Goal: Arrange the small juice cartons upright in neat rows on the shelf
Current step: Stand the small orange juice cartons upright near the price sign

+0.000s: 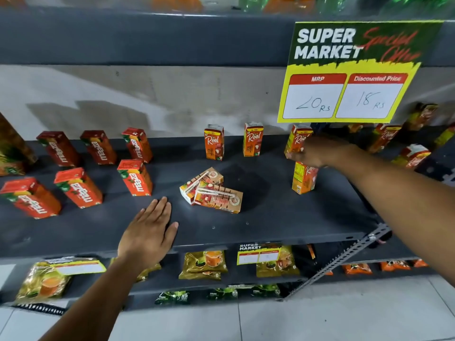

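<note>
**Two cartons down, one going into the back row**

Two cartons (211,190) lie flat, one overlapping the other, mid-shelf (270,217), between the red Maaza rows (134,177) on the left and the orange Real cartons on the right. Two Real cartons (214,142) stand upright at the far edge; a third (296,141) stands further right, and the right hand (317,153) is on it. Its fingers seem closed around the carton's lower half, though blur makes the grip hard to confirm. Another carton (304,177) stands just in front, directly under that hand.

The risk is plain: the wrist hangs close above the near carton, so pulling back low could knock it over. The far carton also looks slightly tilted and might topple if let go like that.

The left hand (150,232) lies flat on the shelf's near edge, fingers together and empty, just left of the fallen pair but apart from them.
</note>
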The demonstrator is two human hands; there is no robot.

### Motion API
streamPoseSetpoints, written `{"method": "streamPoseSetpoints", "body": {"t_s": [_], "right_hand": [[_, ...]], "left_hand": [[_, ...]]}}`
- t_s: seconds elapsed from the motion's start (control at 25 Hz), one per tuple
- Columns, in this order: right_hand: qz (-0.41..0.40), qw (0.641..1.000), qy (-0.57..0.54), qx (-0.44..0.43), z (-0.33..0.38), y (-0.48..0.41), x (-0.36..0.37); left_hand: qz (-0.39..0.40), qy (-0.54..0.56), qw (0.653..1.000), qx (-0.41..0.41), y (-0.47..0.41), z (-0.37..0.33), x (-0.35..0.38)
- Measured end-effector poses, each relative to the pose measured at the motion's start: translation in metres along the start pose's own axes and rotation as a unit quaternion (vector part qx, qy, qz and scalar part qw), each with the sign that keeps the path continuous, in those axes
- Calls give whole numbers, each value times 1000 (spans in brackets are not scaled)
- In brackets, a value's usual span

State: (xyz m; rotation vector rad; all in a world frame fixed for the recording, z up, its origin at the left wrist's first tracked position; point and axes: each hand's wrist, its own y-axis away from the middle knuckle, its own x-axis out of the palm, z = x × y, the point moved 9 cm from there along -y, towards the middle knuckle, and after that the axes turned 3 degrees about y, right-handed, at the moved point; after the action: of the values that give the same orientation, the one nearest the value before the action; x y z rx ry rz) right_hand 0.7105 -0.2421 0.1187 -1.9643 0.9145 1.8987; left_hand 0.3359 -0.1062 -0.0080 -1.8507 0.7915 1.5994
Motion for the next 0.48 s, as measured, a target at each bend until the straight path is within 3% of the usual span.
{"method": "streamPoseSetpoints", "body": {"t_s": [0.16, 0.36, 0.48], "right_hand": [[-14, 997, -61, 38, -14, 4, 5], [-7, 998, -35, 50, -19, 13, 9], [-100, 995, 12, 19, 2, 19, -19]], "left_hand": [[-7, 10, 1000, 4, 1, 1, -1], [-14, 10, 1000, 8, 1, 2, 0], [-17, 7, 1000, 10, 1, 2, 0]]}}
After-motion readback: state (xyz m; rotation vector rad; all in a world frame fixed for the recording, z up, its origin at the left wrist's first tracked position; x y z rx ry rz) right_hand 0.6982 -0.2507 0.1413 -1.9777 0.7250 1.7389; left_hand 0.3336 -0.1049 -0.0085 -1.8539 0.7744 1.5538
